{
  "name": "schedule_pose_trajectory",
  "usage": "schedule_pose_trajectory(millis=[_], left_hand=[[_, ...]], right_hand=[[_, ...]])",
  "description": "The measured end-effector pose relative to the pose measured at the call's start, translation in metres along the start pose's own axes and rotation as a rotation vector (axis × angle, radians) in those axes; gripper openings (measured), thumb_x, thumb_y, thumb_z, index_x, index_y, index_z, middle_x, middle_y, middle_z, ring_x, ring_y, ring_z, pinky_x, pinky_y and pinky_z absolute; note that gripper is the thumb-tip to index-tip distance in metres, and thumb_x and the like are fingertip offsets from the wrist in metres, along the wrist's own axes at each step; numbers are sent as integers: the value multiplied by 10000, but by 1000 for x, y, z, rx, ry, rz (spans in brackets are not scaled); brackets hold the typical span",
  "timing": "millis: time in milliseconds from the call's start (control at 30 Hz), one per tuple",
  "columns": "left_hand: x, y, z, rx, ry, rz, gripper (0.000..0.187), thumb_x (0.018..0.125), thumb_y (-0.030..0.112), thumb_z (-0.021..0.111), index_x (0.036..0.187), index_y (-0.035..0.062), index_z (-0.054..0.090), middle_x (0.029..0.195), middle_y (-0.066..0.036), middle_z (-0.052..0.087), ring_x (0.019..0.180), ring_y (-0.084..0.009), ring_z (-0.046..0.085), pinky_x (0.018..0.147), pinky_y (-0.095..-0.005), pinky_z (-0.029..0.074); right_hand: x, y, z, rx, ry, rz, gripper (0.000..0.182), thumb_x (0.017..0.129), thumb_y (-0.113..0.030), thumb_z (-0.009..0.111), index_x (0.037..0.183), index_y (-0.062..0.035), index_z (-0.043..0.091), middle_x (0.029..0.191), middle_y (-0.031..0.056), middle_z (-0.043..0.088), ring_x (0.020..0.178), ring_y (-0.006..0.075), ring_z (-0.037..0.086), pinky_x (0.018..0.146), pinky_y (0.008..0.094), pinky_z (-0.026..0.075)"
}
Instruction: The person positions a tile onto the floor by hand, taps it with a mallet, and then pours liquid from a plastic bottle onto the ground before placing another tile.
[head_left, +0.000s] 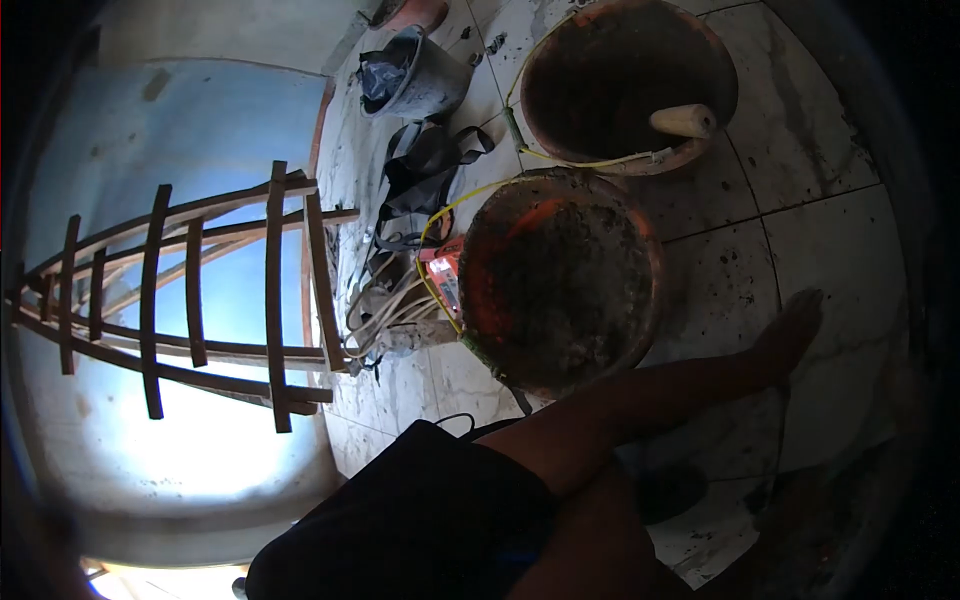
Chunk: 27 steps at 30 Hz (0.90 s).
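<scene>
Neither of my hands shows in this dim, sideways view. A bare leg (640, 405) comes out of black shorts (400, 510) at the bottom, and its foot (800, 325) rests on the tiled floor. Just beyond the leg stands an orange bucket (650, 270), crusted and smeared with grey, cement-like material, its yellow handle (432, 222) hanging to one side. A second crusted bucket (728, 65) is close by. A pale, rounded tool handle (685, 121) sticks out over its rim.
A wooden ladder-like frame (275, 300) leans at the pale wall (200, 100). A grey bucket (435, 85) with black plastic inside, dark straps (420, 175), a red-orange packaged item (443, 272) and coiled cable (385, 320) lie along the floor. Dirt marks the tiles (825, 240).
</scene>
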<state>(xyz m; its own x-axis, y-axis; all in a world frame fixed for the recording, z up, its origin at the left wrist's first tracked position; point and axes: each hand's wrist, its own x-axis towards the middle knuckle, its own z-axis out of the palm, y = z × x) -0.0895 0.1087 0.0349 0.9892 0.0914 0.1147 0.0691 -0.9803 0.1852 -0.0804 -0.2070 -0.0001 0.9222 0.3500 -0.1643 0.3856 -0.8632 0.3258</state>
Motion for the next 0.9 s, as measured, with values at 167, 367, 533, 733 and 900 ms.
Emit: schedule_pose_trajectory(millis=[167, 367, 533, 733, 900], left_hand=[[0, -2, -22, -332, -207, -6, 1221, 448, 581, 739, 1324, -73, 196, 1395, -296, 63, 1308, -414, 20, 1075, -469, 17], [1, -1, -20, -340, -209, -2, 1244, 431, 585, 743, 1322, -82, 189, 1394, -301, 50, 1308, -417, 14, 1073, -475, 14], [-3, -4, -31, -443, -219, -16, 1207, 447, 514, 776, 1315, -90, 195, 1392, -305, 34, 1305, -427, 9, 1071, -483, 25], [11, 7, 26, -71, 30, 26, 1088, 537, 399, 769, 1338, -41, 178, 1411, -262, 33, 1316, -401, 9, 1052, -538, 40], [41, 14, -36, -132, -445, 255, 752, 736, 365, 611, 1373, 268, 223, 1458, -77, 70, 1338, -310, 19, 950, -703, 36]], right_hand=[[-1, 15, 16, -77, 16, -33, 470, 892, -357, 426, 1282, -98, 387, 1090, 109, 532, 986, 203, 496, 796, 322, 426], [0, 24, 30, -144, 45, -80, 492, 895, -393, 409, 1280, -87, 386, 1091, 115, 533, 989, 212, 498, 797, 329, 423], [8, 4, -29, 231, -105, 119, 528, 897, -460, 333, 1202, -45, 448, 1046, 150, 552, 940, 279, 519, 777, 387, 416], [14, -49, -181, 707, -425, 458, 649, 899, -541, 242, 1107, 5, 523, 992, 191, 575, 882, 359, 546, 754, 456, 408], [10, -37, -136, 855, 0, 498, 479, 846, -467, 513, 821, 2, 609, 698, 70, 577, 620, 181, 516, 608, 309, 431]])
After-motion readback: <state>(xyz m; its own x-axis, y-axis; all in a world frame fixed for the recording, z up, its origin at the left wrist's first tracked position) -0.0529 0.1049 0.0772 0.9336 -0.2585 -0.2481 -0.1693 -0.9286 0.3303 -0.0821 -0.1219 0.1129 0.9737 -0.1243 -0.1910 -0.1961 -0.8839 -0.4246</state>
